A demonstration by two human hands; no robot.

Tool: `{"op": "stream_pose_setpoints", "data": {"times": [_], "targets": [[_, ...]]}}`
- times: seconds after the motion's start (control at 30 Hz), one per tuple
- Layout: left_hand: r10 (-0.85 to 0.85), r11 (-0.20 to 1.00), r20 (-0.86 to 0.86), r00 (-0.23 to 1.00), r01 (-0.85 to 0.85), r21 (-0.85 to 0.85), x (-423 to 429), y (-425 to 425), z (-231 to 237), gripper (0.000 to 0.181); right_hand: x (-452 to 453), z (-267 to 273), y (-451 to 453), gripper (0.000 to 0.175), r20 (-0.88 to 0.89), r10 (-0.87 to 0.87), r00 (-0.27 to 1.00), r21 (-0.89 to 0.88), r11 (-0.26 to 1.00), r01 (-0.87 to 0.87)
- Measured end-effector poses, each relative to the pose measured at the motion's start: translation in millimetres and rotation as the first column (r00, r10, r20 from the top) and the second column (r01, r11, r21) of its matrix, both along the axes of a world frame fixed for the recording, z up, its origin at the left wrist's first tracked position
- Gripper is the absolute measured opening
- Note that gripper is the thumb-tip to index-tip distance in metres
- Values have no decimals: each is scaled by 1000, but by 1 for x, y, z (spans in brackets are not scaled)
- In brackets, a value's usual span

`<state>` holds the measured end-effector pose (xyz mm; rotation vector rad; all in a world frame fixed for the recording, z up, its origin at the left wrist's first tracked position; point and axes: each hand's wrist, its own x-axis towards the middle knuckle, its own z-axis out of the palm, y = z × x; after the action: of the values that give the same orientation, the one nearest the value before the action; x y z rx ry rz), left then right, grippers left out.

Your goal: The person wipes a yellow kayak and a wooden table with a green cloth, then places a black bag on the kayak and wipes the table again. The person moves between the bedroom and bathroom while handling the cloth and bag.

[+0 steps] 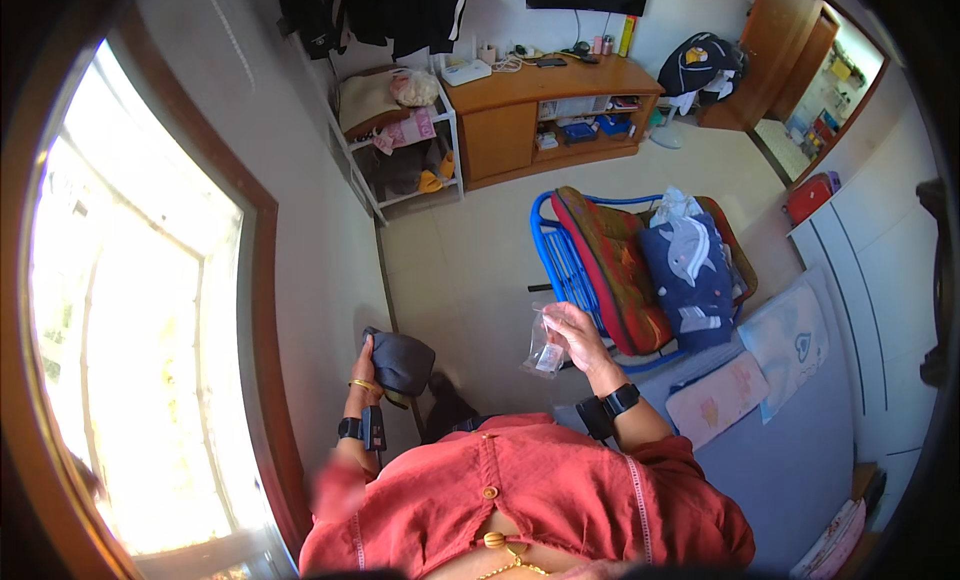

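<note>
At the lower left, my left hand [364,364] holds a dark grey cloth item [403,362], perhaps a cap or folded fabric, with a bit of olive showing at its lower edge. My right hand [576,334], near the middle, grips a clear plastic bag [541,347] that has a white label with writing inside or on it. The two hands are well apart. Just beyond my right hand stands a blue metal-framed chair [570,265] with a red and brown patterned cushion [615,280] and a navy dolphin-print cloth or pillow [688,280] on it.
A bed [780,460] with a pink pillow [718,401] lies at the right. Ahead stand a wooden cabinet [496,145] and a white shelf rack [457,160] with folded textiles. A bright window [150,295] fills the left. A red case [810,199] sits on the white cabinet.
</note>
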<state>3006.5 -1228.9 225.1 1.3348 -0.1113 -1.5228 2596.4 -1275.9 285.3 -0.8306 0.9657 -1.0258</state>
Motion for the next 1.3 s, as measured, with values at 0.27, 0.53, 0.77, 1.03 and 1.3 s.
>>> {"op": "stream_pose_setpoints", "data": {"times": [0.27, 0.53, 0.77, 1.03, 1.3], "targets": [[-147, 986, -90, 985, 152, 60, 62, -255, -41, 54, 56, -4, -152, 18, -11, -364, 931, 143, 921, 362], [-237, 942, -5, 972, 228, -246, 42, -539, -16, 49, 65, -4, -283, 24, -24, -524, 851, 97, 846, 524], [-154, 913, 25, 988, 152, -379, -24, -773, 14, 47, 20, -41, -440, 24, 14, -681, 732, 186, 721, 667], [260, 723, 783, 565, 424, -546, -85, -995, -21, 44, -32, -43, -552, 26, -45, -664, 746, 257, 714, 651], [-368, 782, 892, -263, 431, 450, -141, -1075, -163, 82, -58, -77, -563, 27, -224, -753, 619, 452, 483, 750]]}}
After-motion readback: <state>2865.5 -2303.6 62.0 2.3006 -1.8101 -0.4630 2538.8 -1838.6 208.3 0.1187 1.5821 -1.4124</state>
